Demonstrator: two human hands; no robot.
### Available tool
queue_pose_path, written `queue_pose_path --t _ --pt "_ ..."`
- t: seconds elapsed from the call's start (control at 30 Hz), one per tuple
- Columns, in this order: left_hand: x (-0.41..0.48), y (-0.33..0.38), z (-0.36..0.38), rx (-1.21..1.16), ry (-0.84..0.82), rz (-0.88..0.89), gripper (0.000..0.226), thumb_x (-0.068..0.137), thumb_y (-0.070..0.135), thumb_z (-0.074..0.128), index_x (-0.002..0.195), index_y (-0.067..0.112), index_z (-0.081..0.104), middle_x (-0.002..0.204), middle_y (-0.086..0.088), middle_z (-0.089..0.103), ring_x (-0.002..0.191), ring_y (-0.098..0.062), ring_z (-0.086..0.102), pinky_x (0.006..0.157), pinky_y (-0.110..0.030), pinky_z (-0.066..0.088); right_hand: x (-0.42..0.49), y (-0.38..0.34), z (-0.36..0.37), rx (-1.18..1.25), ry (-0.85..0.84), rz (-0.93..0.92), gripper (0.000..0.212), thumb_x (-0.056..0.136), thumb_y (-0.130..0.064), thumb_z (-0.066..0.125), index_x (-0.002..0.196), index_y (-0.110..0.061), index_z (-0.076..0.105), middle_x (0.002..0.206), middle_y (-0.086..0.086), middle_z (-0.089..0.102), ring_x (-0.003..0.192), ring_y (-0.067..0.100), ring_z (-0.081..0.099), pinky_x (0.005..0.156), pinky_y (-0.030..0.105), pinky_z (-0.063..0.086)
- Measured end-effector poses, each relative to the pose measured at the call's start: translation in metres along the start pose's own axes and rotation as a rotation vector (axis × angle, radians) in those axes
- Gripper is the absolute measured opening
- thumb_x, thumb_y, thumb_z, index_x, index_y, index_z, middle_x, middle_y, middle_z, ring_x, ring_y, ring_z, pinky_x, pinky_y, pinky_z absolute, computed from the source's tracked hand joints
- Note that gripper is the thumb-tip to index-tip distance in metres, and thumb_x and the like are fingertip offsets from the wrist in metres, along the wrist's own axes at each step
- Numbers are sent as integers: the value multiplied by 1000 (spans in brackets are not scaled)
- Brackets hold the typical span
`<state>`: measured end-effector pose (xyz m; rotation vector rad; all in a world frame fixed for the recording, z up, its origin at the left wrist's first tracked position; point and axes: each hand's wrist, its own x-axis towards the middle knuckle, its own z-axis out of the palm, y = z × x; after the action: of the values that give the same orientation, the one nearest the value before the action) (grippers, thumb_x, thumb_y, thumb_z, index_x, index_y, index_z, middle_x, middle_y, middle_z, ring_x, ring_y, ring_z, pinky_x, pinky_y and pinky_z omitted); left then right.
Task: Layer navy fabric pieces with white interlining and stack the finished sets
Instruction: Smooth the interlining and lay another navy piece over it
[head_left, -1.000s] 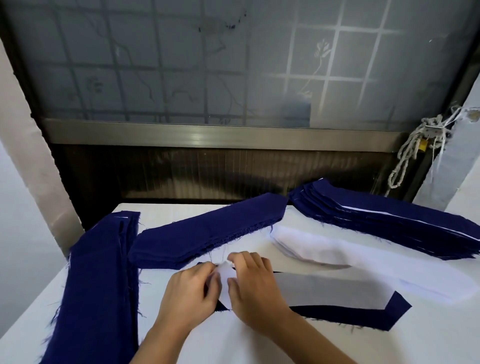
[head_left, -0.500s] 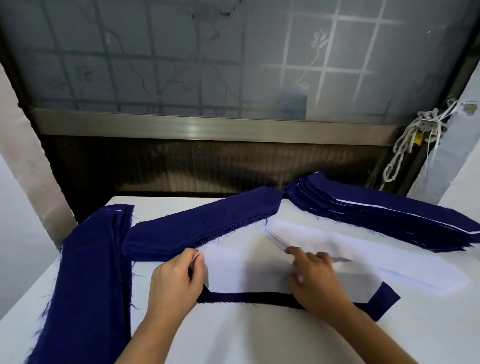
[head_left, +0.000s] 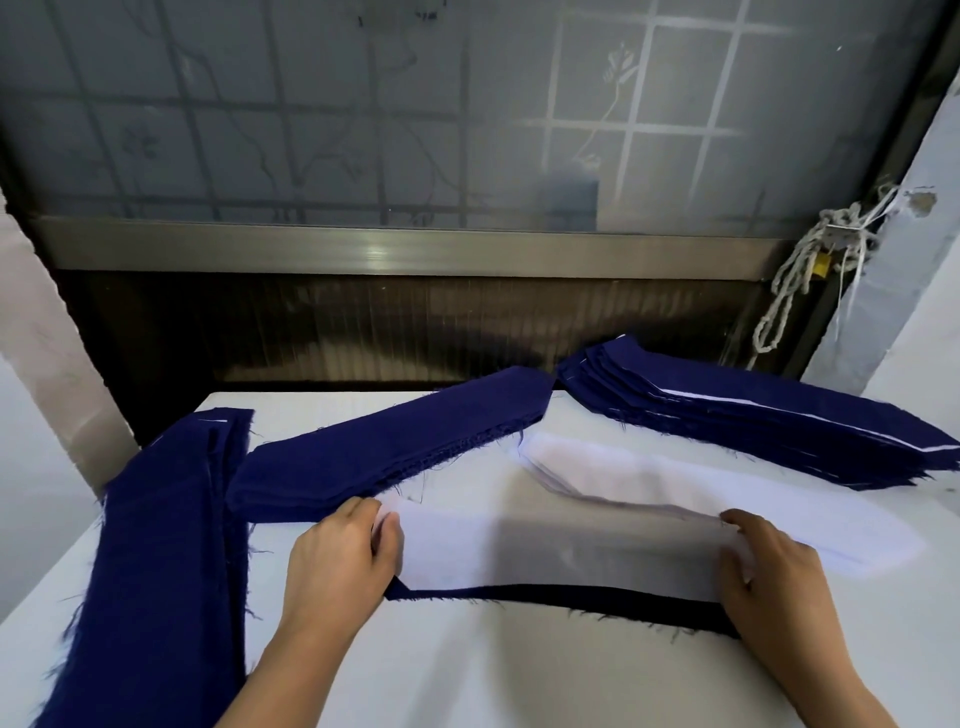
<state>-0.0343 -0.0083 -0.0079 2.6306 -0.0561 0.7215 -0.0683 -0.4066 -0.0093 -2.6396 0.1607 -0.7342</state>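
A thin white interlining strip lies over a navy fabric piece on the table in front of me; only the navy piece's near edge shows. My left hand pinches the strip's left end. My right hand holds its right end, fingers curled over the edge. A pile of white interlining lies just behind. A navy pile lies at centre left, another navy stack runs down the left edge, and a stack of layered sets sits at the back right.
The white table stands against a wall with a frosted window and a metal sill. A knotted white cord hangs at the right. The table's left edge falls away beside the navy stack.
My hands started together at the strip's left end. My right hand has slid along the interlining to its right end, spreading it flat over the navy piece. My left hand stayed put.
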Motion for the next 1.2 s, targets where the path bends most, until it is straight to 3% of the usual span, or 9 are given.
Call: queue_pose_path --t 0.13,0.3,0.47,0.57,0.73,0.83,0.9,1.0,1.2 --pt "-2 -1 -3 -123 68 -121 42 92 26 61 60 16 36 48 4 42 44 -20 45 42 -32 34 -5 -5 -3 152 80 147 37 89 -14 61 122 -26 52 102 -5 60 84 29 55 72 38 41" --pt "0 -6 -3 -258 111 -321 46 89 37 64 57 15 41 48 -2 48 48 -22 50 46 -34 40 -7 -8 -10 358 169 336 31 91 -18 58 109 -39 46 87 -12 61 73 9 56 63 35 40" --pt "1 -9 2 -97 -7 -282 45 89 40 63 59 14 41 48 -2 48 49 -23 50 46 -30 32 -6 -6 -7 150 62 275 26 87 -11 57 106 -26 50 72 -6 62 64 25 56 59 39 44" --pt "2 -8 3 -51 -12 -240 46 89 41 63 59 17 38 48 1 44 48 -19 46 44 -29 29 -3 -4 -4 35 12 242 24 87 -12 58 109 -20 53 79 6 65 69 31 54 60 36 40" --pt "2 -7 2 -31 -13 -232 46 89 40 64 59 18 36 49 2 43 47 -17 44 44 -29 30 -5 -5 -9 340 167 316 24 93 -19 57 105 -38 49 86 -5 62 71 23 57 66 36 40" --pt "2 -5 1 -30 -20 -217 46 89 39 64 59 18 37 49 2 43 47 -17 44 45 -30 31 -6 -4 -12 434 111 298 28 92 -23 60 108 -42 46 96 -10 59 65 25 64 61 30 43" --pt "1 -4 0 -32 -15 -195 47 89 39 64 58 19 36 49 3 42 46 -15 43 45 -30 32 -6 -4 -8 410 42 256 37 90 -16 64 116 -35 47 98 -8 59 70 22 64 59 26 42" --pt "1 -5 0 -19 -13 -177 49 88 40 66 57 18 35 49 4 41 46 -14 41 44 -29 29 -5 -4 -2 263 -11 161 50 86 4 59 128 -20 47 103 1 56 80 26 57 71 33 41" --pt "2 -5 2 7 -16 -176 44 85 33 69 57 20 38 51 6 44 48 -10 43 44 -27 29 -6 1 -1 163 43 211 51 80 10 52 123 -16 50 101 1 51 80 24 51 75 34 37"
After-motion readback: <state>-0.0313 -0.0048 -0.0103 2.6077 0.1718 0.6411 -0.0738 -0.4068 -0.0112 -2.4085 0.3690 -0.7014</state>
